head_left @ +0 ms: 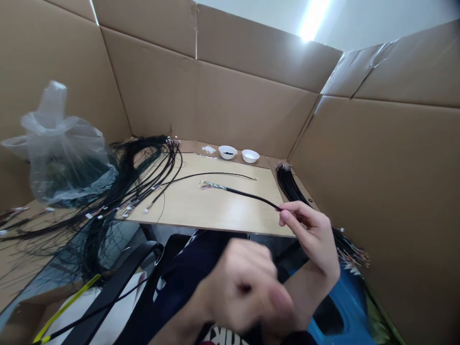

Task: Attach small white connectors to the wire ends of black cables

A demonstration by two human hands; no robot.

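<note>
Black cable (251,194) is clamped in the right hand (314,232)'s fingers (295,206), pointing left over the table (187,206) to splayed coloured wires (214,186). Left hand (246,282)'s curled below, farther off, too blurry to tell if it's gripping. Thin cable (215,173) just behind those wires, white bowls (250,160) further back.

Brown cardboard walls (258,103) rise around the pale tabletop (201,211), a bright strip light (314,21) above. Along the back sit small white pieces (208,149), a white bowl (227,157) with dark bits (228,153) and a second white bowl (250,157); a knotted translucent bag (68,158) stands at the left
</note>
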